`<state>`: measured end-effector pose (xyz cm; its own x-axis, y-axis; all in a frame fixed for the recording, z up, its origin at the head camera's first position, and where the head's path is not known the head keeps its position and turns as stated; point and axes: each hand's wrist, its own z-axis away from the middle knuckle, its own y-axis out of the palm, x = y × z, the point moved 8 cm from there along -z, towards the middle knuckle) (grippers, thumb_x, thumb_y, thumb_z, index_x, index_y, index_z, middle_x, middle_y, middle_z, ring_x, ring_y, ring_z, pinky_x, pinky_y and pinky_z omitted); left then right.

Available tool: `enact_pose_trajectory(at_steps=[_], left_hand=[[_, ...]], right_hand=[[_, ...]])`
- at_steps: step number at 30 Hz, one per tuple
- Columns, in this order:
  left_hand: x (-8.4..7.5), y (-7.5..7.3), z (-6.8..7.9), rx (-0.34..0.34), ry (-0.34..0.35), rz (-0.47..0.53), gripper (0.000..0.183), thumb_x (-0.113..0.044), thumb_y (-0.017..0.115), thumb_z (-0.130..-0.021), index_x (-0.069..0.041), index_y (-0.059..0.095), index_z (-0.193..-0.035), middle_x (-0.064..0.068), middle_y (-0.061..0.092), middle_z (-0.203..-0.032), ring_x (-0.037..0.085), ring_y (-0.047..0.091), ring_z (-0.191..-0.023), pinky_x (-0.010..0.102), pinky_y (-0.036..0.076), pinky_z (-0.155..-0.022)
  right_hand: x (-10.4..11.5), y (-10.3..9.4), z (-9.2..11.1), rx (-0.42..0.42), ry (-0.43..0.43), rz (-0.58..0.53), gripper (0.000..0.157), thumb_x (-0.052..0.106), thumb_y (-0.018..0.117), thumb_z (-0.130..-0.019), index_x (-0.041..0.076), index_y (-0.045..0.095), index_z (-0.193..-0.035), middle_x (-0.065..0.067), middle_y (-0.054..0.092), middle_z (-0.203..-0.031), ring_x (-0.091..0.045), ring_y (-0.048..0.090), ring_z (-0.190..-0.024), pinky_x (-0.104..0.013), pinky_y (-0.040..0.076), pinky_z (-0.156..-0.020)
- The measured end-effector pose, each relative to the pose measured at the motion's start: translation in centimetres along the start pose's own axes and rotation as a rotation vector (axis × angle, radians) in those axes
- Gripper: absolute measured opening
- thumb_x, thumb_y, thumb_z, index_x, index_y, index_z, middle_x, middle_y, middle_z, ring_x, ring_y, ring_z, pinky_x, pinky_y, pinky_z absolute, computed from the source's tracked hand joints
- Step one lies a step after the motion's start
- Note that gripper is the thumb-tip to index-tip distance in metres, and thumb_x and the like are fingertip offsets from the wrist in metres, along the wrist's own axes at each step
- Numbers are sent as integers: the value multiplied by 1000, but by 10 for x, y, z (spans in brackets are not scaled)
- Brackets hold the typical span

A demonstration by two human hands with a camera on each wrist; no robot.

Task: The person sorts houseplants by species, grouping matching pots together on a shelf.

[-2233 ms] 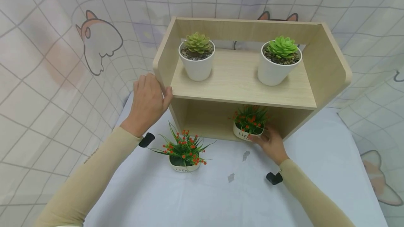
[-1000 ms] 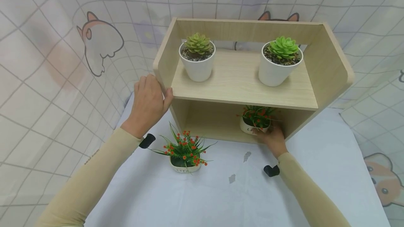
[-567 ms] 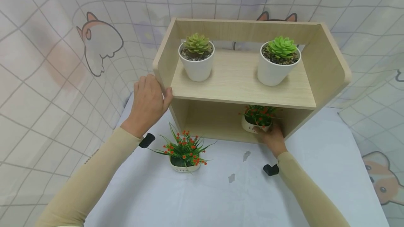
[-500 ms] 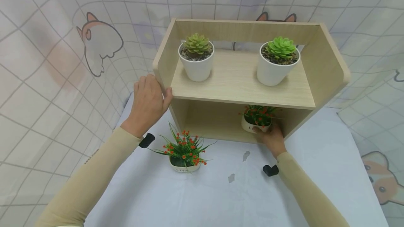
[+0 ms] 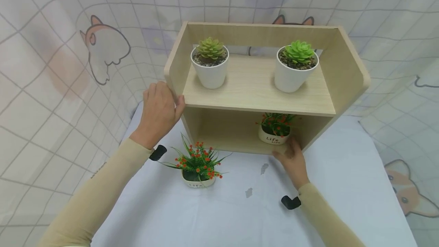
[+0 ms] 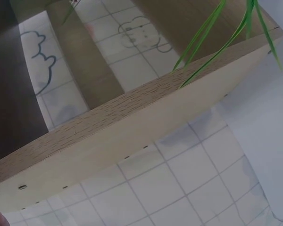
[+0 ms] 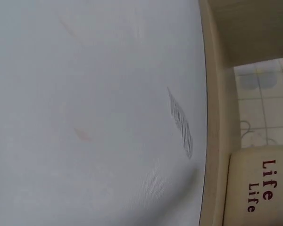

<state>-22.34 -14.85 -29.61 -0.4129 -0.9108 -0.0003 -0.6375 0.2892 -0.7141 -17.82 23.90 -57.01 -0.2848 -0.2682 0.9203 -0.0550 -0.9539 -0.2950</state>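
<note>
A two-tier wooden shelf [image 5: 247, 91] stands on the table. At its left side panel my left hand [image 5: 158, 111] grips the front edge, thumb on the front and fingers along the outer face. An oval cream pot of orange-flowered grass [image 5: 274, 137] sits on the lower tier, towards the right. My right hand [image 5: 293, 163] is just in front of it, fingers parted and holding nothing. The right wrist view shows that pot's "Life" lettering [image 7: 269, 181] up close. A matching flower pot [image 5: 199, 183] stands on the table before the shelf's left end.
On the upper tier stand two white pots with succulents, one left [image 5: 210, 73] and one right [image 5: 293, 75]. A white cloth [image 5: 219, 216] with small grey marks covers the table. Patterned curtain [image 5: 103, 117] hangs behind and at both sides.
My right hand slid the flower pot right and deeper into the lower tier, then let go and drew back towards me. The left hand stays on the shelf side.
</note>
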Motion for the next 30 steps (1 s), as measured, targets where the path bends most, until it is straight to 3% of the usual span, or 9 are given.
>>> enact_pose_trajectory(at_steps=[8,13,21,30], left_hand=[[-1,-1,0,-7,3,5,29,-25,47,-94,2,44,-84,16,41,-76,34,36,-71,43,27,-63],[-2,-2,1,-5,5,1,29,-25,48,-95,2,44,-86,15,40,-76,33,35,-71,42,26,-63],[-2,1,-3,-3,4,16,29,-26,47,-95,1,44,-84,16,42,-76,35,36,-70,42,26,-62],[-1,0,-1,2,2,-3,30,-25,47,-95,1,43,-82,16,40,-76,34,35,-71,43,27,-63]], right_hand=[[5,11,16,-22,-147,-15,90,37,75,-82,17,22,-151,-9,32,-157,-31,40,-142,-44,37,-114],[11,31,26,30,-200,-12,84,36,76,-82,19,28,-149,-6,35,-156,-29,45,-139,-40,41,-111],[19,72,41,138,-294,-1,79,29,75,-83,18,32,-148,-8,36,-155,-33,48,-135,-46,43,-108],[25,113,47,244,-312,15,80,41,77,-79,26,37,-146,-3,44,-151,-28,50,-135,-42,44,-108]])
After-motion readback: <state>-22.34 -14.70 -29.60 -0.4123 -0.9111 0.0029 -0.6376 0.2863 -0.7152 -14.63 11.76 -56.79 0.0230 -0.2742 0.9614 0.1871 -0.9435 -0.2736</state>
